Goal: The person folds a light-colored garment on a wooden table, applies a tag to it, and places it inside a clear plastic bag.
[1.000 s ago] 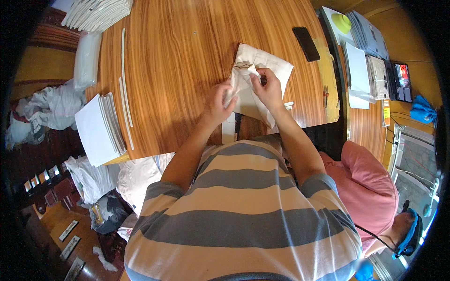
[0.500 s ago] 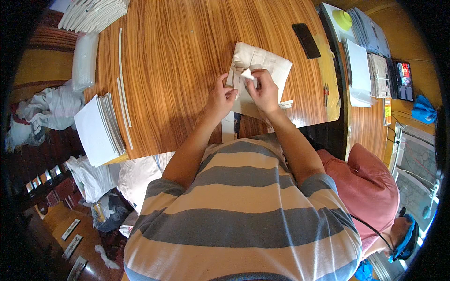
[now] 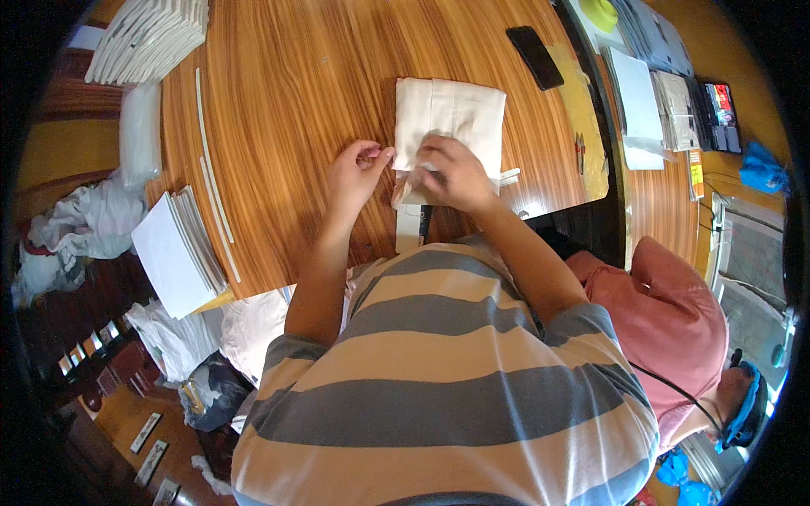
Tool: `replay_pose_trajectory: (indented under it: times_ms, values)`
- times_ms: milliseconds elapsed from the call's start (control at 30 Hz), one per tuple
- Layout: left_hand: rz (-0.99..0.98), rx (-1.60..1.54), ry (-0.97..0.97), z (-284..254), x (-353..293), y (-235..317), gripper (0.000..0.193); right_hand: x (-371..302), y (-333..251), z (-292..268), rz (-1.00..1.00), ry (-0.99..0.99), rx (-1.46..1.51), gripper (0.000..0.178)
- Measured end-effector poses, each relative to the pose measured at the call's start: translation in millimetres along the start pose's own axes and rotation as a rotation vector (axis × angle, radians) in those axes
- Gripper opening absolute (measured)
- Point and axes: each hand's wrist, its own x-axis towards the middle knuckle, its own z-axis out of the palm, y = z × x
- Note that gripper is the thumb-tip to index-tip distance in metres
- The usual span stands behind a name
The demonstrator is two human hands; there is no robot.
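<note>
A folded cream garment (image 3: 456, 110) lies flat on the wood-grain table (image 3: 312, 110) in front of me. My right hand (image 3: 456, 173) is over its near part, palm down with curled fingers. Motion smears those fingertips, so what they hold is hidden. At the garment's left edge is my left hand (image 3: 359, 175), with thumb and forefinger pinched together. Anything between them is too small to make out. Below the garment, a white and black flat strip (image 3: 411, 226) lies at the table's near edge.
A black phone (image 3: 535, 57) lies at the right, near scissors (image 3: 580, 153). Paper sheets (image 3: 177, 253) and long white strips (image 3: 215, 181) are at the left. Folded cloths (image 3: 148, 38) are stacked far left. A person in a pink top (image 3: 658, 325) bends at my right.
The garment now lies squarer and flatter. My left hand has moved left to its edge, and my right hand has come nearer me. The small white piece between my right fingers no longer shows.
</note>
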Motion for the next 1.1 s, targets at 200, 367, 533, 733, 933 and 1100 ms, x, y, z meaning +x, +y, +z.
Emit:
replay_pose_trajectory:
  times_ms: [200,367,533,733,933,1100]
  values:
    - [0.068,0.254,0.052,25,-3,11,0.039,-55,38,-49,0.900,0.119,0.113,0.047]
    - [0.016,0.104,0.015,35,13,-16,0.040,-24,47,-67,1.231,-0.165,0.500,0.061]
    - [-0.054,0.006,-0.005,33,19,-27,0.053,-26,51,-33,1.066,-0.024,0.691,0.042]
    - [-0.200,-0.045,0.010,12,16,20,0.078,-42,65,-19,1.070,0.100,1.211,0.027]
    - [-0.039,0.120,-0.070,11,32,-3,0.090,-47,66,-14,1.049,0.038,1.097,0.031]
    - [-0.260,-0.398,-0.095,11,45,-1,0.082,-22,72,-4,0.993,0.069,1.010,0.038]
